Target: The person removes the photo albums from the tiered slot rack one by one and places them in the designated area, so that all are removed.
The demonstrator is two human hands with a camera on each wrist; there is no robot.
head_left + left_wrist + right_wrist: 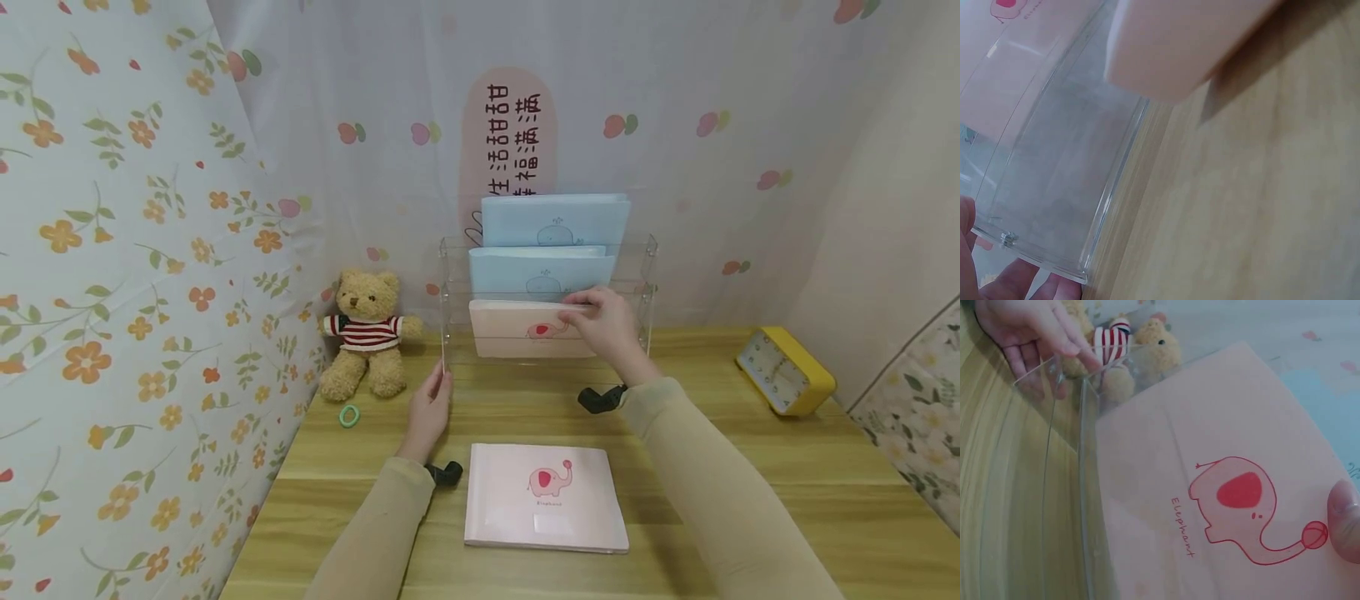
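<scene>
A clear plastic tiered rack (pixel 457 342) stands at the back of the table. In its lowest front tier is a pink booklet (pixel 498 333) with a red elephant, printed "Elephant" in the right wrist view. My right hand (pixel 606 327) pinches this booklet's top right corner, thumb (pixel 1344 515) on the front cover beside the elephant's ball. My left hand (pixel 430 412) grips the rack's left side edge near the bottom, with fingers (pixel 1013 278) round the side panel. Behind, two higher tiers hold light blue whale booklets (pixel 510 271). A second pink elephant booklet (pixel 510 500) lies flat in front.
A teddy bear (pixel 367 333) in a striped sweater sits left of the rack, with a small green ring (pixel 349 416) before it. At the right stands a yellow clock (pixel 810 375). Patterned curtains (pixel 150 250) border the wooden table (pixel 712 483).
</scene>
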